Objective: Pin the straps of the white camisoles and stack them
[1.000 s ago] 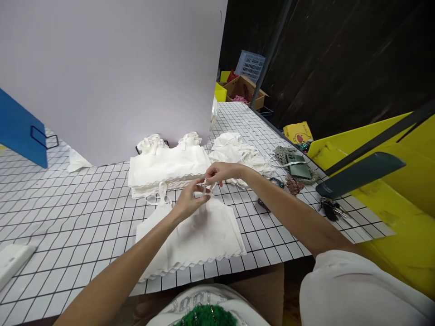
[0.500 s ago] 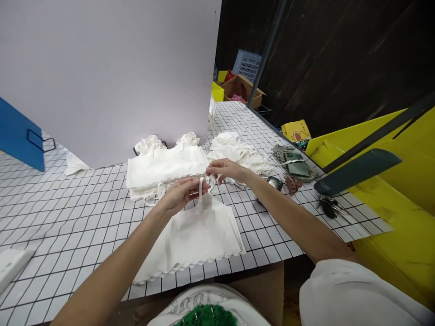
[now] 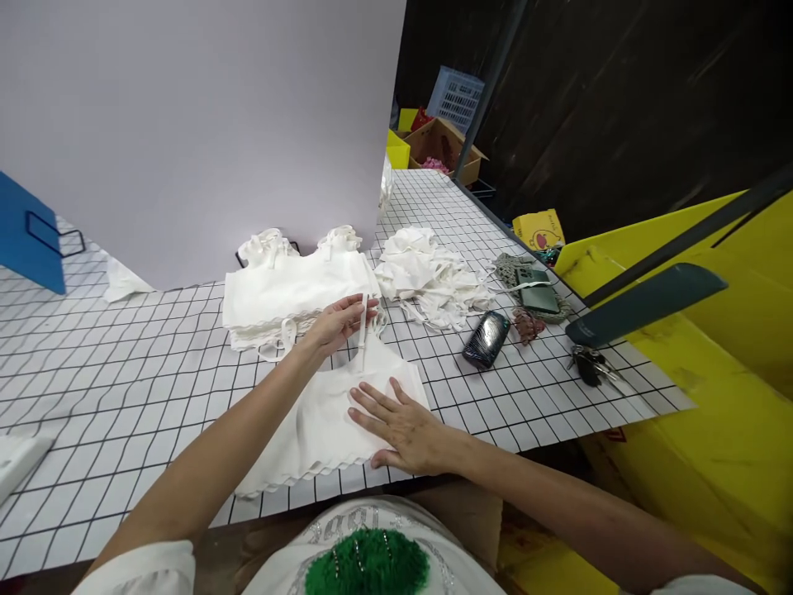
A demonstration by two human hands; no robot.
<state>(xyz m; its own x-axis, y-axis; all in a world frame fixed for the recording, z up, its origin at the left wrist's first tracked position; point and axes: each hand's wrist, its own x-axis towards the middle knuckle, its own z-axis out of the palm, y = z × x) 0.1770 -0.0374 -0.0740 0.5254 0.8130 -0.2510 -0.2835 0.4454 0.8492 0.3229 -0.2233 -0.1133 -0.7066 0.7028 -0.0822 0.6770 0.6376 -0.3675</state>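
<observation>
A white camisole top point(image 3: 328, 421) with a wavy hem lies flat at the table's front edge, other layers seemingly under it. My left hand point(image 3: 339, 324) pinches its thin shoulder strap point(image 3: 363, 335) and draws it up away from the top. Flat on the body of the camisole rests my right hand point(image 3: 405, 430), its fingers spread. Just behind my left hand sits a folded stack of similar white tops point(image 3: 291, 289), with bunched straps at its back.
A heap of white straps and cloth point(image 3: 430, 277) lies behind right. Right of it are a dark shiny case point(image 3: 486, 340), a green phone-like object point(image 3: 536, 293), keys point(image 3: 595, 366) and a dark green cylinder point(image 3: 648, 306). A large pale panel point(image 3: 198, 140) stands behind the stack.
My right hand has left the strap end and come down toward me, flat onto the camisole. My left hand still holds the strap. The dark case is now uncovered.
</observation>
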